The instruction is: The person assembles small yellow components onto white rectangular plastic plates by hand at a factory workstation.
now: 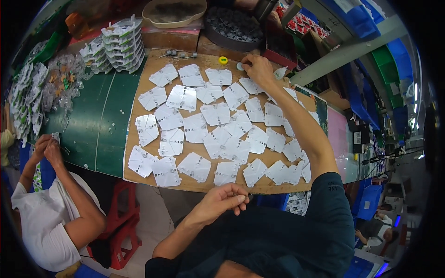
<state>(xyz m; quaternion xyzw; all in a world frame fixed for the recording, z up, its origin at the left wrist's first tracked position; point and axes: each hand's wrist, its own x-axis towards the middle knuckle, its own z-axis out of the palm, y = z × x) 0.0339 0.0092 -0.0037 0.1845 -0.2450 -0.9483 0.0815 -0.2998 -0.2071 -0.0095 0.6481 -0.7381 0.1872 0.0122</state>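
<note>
Head view: R hand (257, 70) is at far edge of the brown board surface (206, 59), fingers bent & narrow, tips at a small pale round dish (240, 66); can't tell if they grip anything. L hand (221, 202) is just off near edge, thumb close to curled fingers, narrow gap; can't tell if it holds a small pc.

Flat white angular plates w/ small holes (215, 114) lie spread over the board btwn both hands, some overlapping; nearest R hand is just below its wrist, nearest L hand just beyond its fingers.

Lettering on dark short sleeve (331, 192), R arm; pale printed label on black box (359, 139), far right.

Nr R hand: yellow round cap (223, 60) to left, small clear bottle (280, 72) to right. Farther: black round tub of dark grey pcs (234, 42), stacked white-&-green plastic parts (123, 45), green surface (113, 111), co-worker in white top (55, 217).
</note>
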